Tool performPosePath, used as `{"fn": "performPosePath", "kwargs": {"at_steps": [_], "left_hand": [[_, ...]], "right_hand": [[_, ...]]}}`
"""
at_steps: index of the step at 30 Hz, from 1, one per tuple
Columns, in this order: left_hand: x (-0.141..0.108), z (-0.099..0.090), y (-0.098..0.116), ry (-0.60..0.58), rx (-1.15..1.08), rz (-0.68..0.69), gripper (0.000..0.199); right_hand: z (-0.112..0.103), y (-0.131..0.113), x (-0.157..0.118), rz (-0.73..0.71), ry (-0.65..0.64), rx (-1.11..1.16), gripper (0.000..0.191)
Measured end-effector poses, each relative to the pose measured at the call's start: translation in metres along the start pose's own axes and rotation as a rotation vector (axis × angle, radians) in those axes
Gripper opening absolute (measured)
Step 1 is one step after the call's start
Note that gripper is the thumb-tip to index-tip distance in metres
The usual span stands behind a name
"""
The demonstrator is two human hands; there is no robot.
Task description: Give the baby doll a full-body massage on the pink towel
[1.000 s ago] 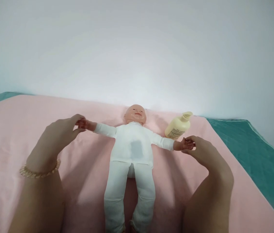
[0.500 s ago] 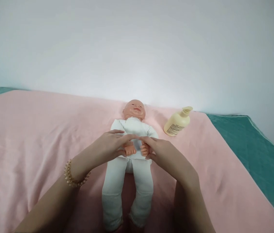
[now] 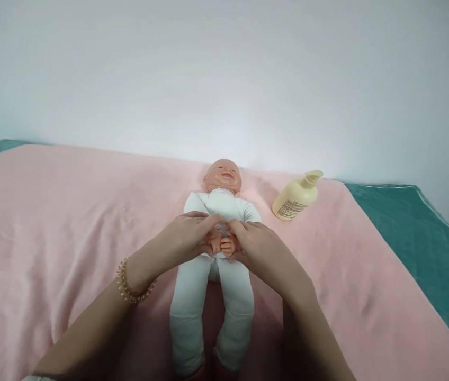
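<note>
A baby doll (image 3: 224,203) in white clothes lies on its back, its head away from me and its legs toward me. My left hand (image 3: 188,237), with a beaded bracelet at the wrist, is wrapped round the doll's hand (image 3: 216,245) on the left. Round the doll's other hand (image 3: 228,246) my right hand (image 3: 258,243) is closed. The doll's two small hands are close together over its belly, and parts of its forearms are hidden behind my fingers.
A pale yellow pump bottle (image 3: 295,198) stands to the right of the doll's head. Under everything lies a pink cloth (image 3: 89,201) with wrinkles, over a green cloth (image 3: 411,227) that shows at the right and far left. A pale wall rises behind.
Both of my hands have curled in more around the doll's hands. The doll's hands have come closer together over its belly. The whole view has shifted slightly.
</note>
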State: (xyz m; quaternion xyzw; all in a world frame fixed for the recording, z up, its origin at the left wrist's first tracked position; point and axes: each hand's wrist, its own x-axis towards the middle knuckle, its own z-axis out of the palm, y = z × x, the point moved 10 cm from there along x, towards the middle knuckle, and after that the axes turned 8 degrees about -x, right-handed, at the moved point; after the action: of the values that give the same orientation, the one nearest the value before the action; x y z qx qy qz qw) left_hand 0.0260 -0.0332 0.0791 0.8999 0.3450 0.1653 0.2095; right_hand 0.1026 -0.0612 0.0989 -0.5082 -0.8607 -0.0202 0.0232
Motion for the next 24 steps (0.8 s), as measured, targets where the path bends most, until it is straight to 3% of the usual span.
{"fn": "performPosePath", "kwargs": {"at_steps": [10,13,16,18,20,24], "left_hand": [[0.0,-0.003,0.005,0.016,0.051,0.021,0.034],[-0.009,-0.02,0.008,0.079,0.096,0.108,0.032],[-0.026,-0.05,0.003,0.181,0.143,0.141,0.033],[-0.039,-0.072,-0.008,0.23,0.167,0.078,0.031],[-0.05,-0.09,-0.028,0.251,0.191,-0.072,0.027],[-0.069,-0.103,-0.078,0.162,0.255,-0.446,0.017]], "right_hand": [[0.006,-0.003,0.001,-0.022,0.005,-0.027,0.021],[-0.005,0.014,-0.006,0.058,-0.015,0.088,0.025],[-0.02,0.047,-0.022,0.234,-0.001,0.162,0.017],[-0.025,0.075,-0.037,0.376,0.005,0.164,0.011],[-0.024,0.103,-0.052,0.506,0.001,0.167,0.008],[0.004,0.159,-0.078,0.762,-0.121,0.217,0.005]]}}
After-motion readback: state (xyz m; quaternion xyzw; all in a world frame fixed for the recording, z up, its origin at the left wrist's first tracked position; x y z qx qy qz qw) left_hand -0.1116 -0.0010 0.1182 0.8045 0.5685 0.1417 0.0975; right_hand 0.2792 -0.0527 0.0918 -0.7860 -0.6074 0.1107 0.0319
